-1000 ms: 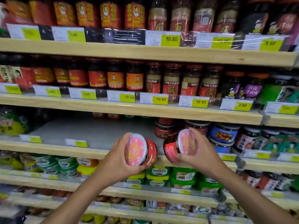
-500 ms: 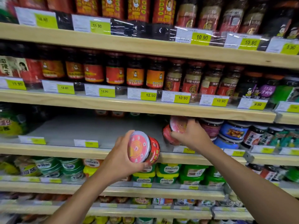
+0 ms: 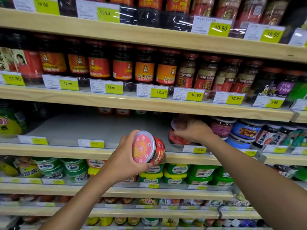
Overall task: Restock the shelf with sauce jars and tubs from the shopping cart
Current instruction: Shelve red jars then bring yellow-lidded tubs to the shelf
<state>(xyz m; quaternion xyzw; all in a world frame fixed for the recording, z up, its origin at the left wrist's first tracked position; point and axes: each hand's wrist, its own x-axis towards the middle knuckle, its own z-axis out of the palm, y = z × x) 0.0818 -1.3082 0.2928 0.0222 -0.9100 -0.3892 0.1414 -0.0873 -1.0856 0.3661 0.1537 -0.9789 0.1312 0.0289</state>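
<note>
While the left hand [image 3: 123, 161] curls round a squat red plastic tub [image 3: 146, 147] tipped on its side, printed lid facing near, axis running near to far, just before the grey shelf [image 3: 83, 128], the right hand [image 3: 194, 131] grips a blurred second red tub [image 3: 177, 139] farther right over that shelf.

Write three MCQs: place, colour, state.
1. Where is the right tub, gripped by the right hand?
A. In the shelf bay above the 12.00 tag
B. On the top shelf
C. In a cart
2. Lid colour of the left tub, held by the left hand?
A. Green
B. Red
C. Blue
3. Left tub's pose?
A. Upright on the shelf
B. Tilted, lid toward the camera
C. On the floor

1 A: it is just above that tag. 2 B: lid shows red. 3 B: fingers curl round it, lid facing us.
</note>
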